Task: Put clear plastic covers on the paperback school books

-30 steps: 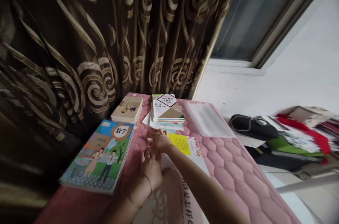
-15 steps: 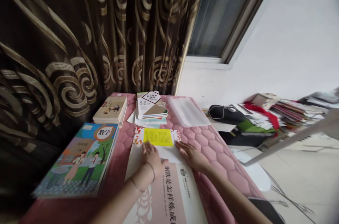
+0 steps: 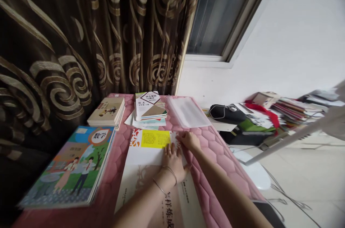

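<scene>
**Two hands on a printed sheet, bench seen from the wearer's head**

The sheet (image 3: pixel 137 156) lies flat, lengthwise on the bench (image 3: pixel 221 154), between the left and right edges; its near end passes out of view. A yellow panel (image 3: pixel 155 138) marks its far end, with large black characters (image 3: pixel 168 208) nearer the wearer. The left hand (image 3: pixel 174 163) rests palm down on the sheet, fingers spread and pointing toward the far edge of the bench (two thin bands (image 3: pixel 159 186) circle the wrist). The right hand (image 3: pixel 188 141) is at the sheet's far right corner, its fingers bent and bunched together; whether they pinch the paper cannot be told.

Along the left edge of the bench lies a pile of textbooks (image 3: pixel 72 163), the top one with a blue illustrated cover. Beyond it, at the far left corner, is a pile of small tan books (image 3: pixel 107 110). Workbooks (image 3: pixel 149 107) are stacked near the far edge, over some loose papers (image 3: pixel 155 122). Clear sleeves (image 3: pixel 188 113) occupy the far right corner. A patterned curtain (image 3: pixel 81 23) hangs behind the far edge; past the right edge are a black pouch (image 3: pixel 225 113) and a strip of red cloth (image 3: pixel 265 112).
</scene>
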Demonstrator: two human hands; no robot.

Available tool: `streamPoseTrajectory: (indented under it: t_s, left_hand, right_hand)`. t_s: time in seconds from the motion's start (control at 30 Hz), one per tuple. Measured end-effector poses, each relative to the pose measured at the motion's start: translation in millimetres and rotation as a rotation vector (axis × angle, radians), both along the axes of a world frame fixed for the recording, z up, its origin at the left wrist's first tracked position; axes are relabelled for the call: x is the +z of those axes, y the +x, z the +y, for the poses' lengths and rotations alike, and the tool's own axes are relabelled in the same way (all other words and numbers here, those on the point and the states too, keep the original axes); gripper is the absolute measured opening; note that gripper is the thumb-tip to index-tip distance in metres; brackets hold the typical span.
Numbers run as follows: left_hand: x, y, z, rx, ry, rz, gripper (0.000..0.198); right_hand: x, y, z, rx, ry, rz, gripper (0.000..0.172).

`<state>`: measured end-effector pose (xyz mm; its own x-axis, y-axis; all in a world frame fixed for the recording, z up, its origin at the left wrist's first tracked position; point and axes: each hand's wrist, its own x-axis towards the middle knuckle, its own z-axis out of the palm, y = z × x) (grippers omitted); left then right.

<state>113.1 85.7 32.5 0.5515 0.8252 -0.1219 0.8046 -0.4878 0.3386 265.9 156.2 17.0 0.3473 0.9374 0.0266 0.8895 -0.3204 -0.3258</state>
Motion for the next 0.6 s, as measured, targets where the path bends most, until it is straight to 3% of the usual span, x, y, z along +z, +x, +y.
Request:
streamPoseTrajectory:
  t_s: [0.2, 0.5, 0.6]
  left_hand:
    - [0.2, 0, -1, -0.007, -0.024, 0.007, 0.086]
    - [-1.5, 1, -1, 0.009, -0.006, -0.033, 0.088]
    - [-0.8, 1, -1, 0.010, -0.012, -0.022, 0.087]
  right_hand:
    - [9.5, -9, 23, -0.097, -0.058, -0.032, 0.043]
    - [-1.5, -2, -26, 0.051, -0.090, -0.038, 0.029]
    - [-1.5, 0, -25, 0.037, -0.095, -0.033, 0.030]
